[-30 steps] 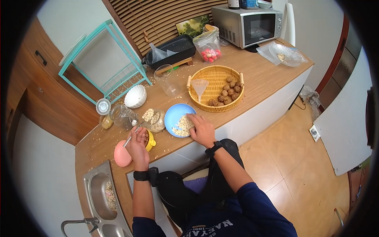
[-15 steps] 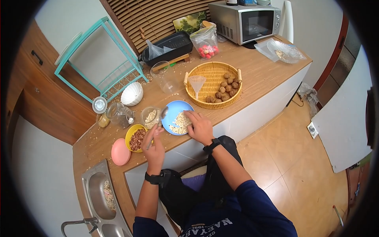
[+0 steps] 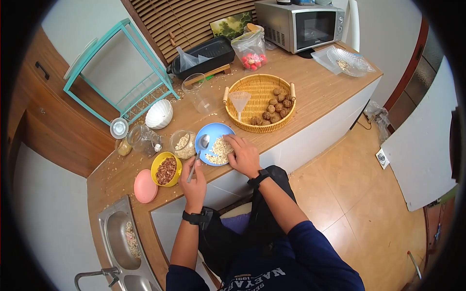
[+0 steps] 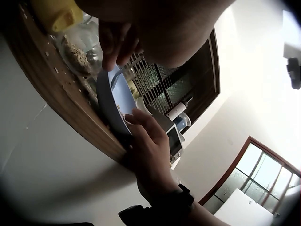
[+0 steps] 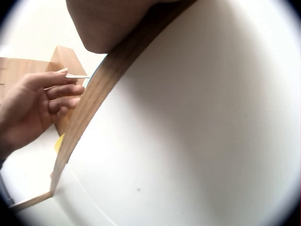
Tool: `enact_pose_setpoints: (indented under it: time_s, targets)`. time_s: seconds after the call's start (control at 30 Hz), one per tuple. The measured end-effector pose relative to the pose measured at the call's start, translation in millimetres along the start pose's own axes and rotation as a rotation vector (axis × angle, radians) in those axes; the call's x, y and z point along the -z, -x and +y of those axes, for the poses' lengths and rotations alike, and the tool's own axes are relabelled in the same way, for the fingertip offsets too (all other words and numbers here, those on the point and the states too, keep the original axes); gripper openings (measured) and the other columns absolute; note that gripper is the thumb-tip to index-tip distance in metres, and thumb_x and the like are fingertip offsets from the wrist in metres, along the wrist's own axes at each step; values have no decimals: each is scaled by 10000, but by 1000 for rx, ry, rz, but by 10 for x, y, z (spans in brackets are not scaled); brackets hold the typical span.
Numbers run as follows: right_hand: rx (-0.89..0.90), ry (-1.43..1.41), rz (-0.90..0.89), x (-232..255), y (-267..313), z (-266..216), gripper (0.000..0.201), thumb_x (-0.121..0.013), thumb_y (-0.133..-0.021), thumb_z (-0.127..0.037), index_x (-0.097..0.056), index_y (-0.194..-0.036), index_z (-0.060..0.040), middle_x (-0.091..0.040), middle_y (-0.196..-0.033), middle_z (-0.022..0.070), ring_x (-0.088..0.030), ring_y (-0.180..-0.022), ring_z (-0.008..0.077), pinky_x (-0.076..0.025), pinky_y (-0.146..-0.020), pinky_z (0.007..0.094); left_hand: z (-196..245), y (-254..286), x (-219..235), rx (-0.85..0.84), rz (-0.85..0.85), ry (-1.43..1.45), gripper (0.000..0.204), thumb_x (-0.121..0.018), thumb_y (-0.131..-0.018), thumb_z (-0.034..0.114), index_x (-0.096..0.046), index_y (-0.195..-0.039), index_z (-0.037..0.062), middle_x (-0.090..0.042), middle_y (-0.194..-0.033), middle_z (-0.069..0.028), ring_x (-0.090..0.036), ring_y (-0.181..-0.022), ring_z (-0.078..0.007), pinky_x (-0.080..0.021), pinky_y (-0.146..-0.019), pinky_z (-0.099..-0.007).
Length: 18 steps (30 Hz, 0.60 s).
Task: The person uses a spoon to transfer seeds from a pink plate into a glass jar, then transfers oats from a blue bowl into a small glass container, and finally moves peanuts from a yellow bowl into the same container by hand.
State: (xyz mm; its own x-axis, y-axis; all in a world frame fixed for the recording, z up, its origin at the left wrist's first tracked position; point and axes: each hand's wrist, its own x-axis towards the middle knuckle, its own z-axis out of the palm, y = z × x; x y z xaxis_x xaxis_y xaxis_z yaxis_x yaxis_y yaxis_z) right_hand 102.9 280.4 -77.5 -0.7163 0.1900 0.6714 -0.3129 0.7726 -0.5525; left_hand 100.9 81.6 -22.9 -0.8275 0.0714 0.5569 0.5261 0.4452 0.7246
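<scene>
In the head view the left hand (image 3: 194, 188) pinches a metal spoon (image 3: 204, 141) by its handle, the bowl of it over the left part of a blue plate (image 3: 211, 128). Pale flakes (image 3: 220, 151) lie on the plate's right and lower part. The right hand (image 3: 245, 157) rests at the plate's right edge, fingers bent over the flakes; nothing is seen gripped in it. A glass jar (image 3: 183, 144) with flakes stands left of the plate, beside a yellow bowl (image 3: 166, 169) of brown pieces. The right wrist view shows the left hand (image 5: 35, 106) with the thin handle between thumb and finger.
Behind the plate sits a wicker basket (image 3: 260, 82) with walnuts and a funnel. A pink dish (image 3: 146, 186) and the sink (image 3: 118, 233) are at the left. A white bowl (image 3: 159, 114), glass jars and a clear cup (image 3: 199, 99) stand farther back.
The left hand has moved right from beside the yellow bowl, bringing the spoon over the blue plate. The right hand has stayed at the plate's edge. The head view has shifted slightly.
</scene>
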Motion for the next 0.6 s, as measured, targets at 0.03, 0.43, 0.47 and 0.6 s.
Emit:
enact_pose_setpoints:
  time_s: [0.03, 0.43, 0.47, 0.6]
  targets:
    - [1, -6, 4, -2, -5, -2, 558, -637, -794, -103, -643, -1352, -87, -672, -1279, 87, -657, -966, 298, -566, -827, 416, -41, -5, 19, 1, 1, -1, 208, -642, -1036, 108, -695, -1118, -76, -757, -982, -184, -741, -871, -252, -560, -777, -338]
    - [-40, 48, -22, -27, -10, -16, 568, -627, -800, -124, -638, -1365, -80, -674, -1270, 100, -659, -989, 301, -567, -858, 426, 60, 163, -65, -68, -147, -115, 135, -668, -1000, 108, -731, -1001, -12, -713, -803, -159, -699, -688, -250, -496, -606, -373]
    - [-38, 50, -20, -25, -6, -11, 568, -627, -800, -124, -638, -1365, -80, -674, -1270, 100, -659, -989, 301, -567, -858, 426, 76, 173, -58, -48, -180, -99, 137, -666, -995, 102, -737, -1024, -12, -723, -831, -166, -701, -703, -286, -502, -614, -378]
    - [-39, 47, -26, -28, -12, -12, 591, -631, -793, -130, -624, -1383, -80, -673, -1266, 108, -654, -991, 302, -567, -854, 421, 129, 136, -44, -25, -119, -74, 164, -669, -990, 103, -747, -1075, -13, -738, -903, -188, -711, -752, -343, -526, -645, -395]
